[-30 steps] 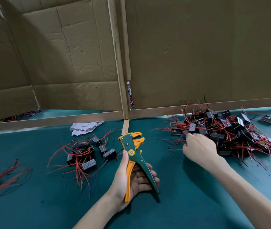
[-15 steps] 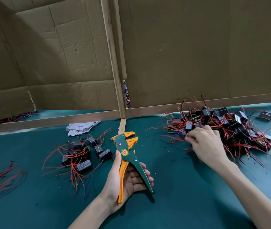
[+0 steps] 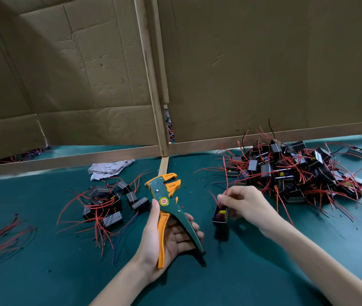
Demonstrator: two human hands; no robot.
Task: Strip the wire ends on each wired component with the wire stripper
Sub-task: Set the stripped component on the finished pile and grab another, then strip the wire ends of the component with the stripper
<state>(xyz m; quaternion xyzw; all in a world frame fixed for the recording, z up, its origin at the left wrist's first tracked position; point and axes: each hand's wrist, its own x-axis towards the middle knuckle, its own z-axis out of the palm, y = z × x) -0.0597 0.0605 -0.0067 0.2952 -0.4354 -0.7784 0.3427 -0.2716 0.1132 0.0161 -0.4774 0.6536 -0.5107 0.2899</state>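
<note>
A small pile [image 3: 107, 204] of components lies at left, probably finished. The left hand [image 3: 175, 239] grips the wire stripper [image 3: 162, 195]. Just beside it, the right hand [image 3: 248, 204] pinches one component [image 3: 219, 216] by its red wires. The big pile [image 3: 297, 173] at right likely still waits.

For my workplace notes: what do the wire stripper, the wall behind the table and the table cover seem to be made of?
Wire stripper: matte green and orange body, probably painted metal or moulded plastic; a silver rivet shows. Wall: brown cardboard, by its creases and dents, framed with pale wooden strips. Table cover: dark teal, matte; perhaps felt or a rubber mat, cannot tell which.
</note>
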